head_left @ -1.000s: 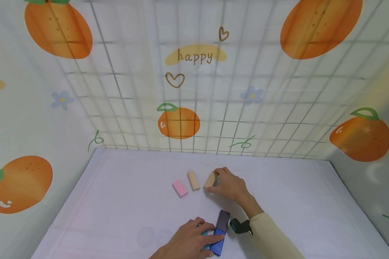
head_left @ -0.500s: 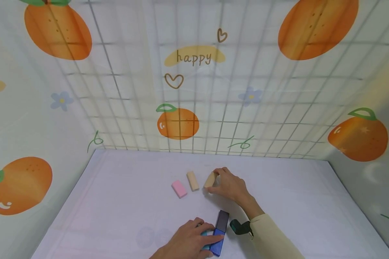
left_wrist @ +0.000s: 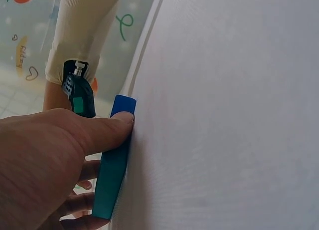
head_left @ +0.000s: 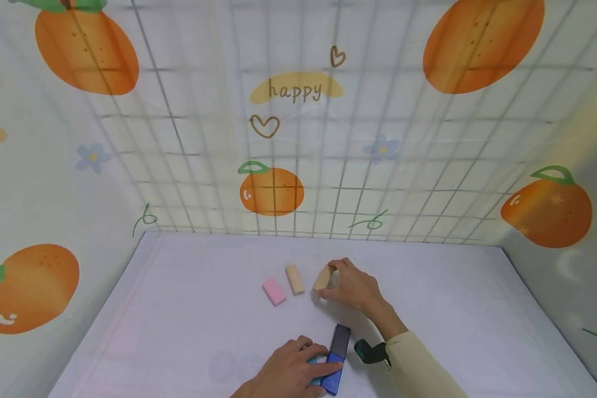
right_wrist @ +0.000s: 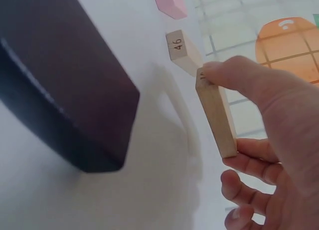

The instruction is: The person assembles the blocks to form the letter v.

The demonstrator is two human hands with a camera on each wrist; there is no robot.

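Right hand: pinches wooden block end to end; best kept level. Left hand: grips teal block.

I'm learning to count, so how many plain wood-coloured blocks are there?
2. The first wooden block lies on the table beside the pink block; the second wooden block is pinched in the right hand. The left hand could hide more.

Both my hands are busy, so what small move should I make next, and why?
Probably bring the wooden block in your right hand toward the dark block: it is pinched end to end, while your left hand seems to hold the teal block, a finger on the blue block.
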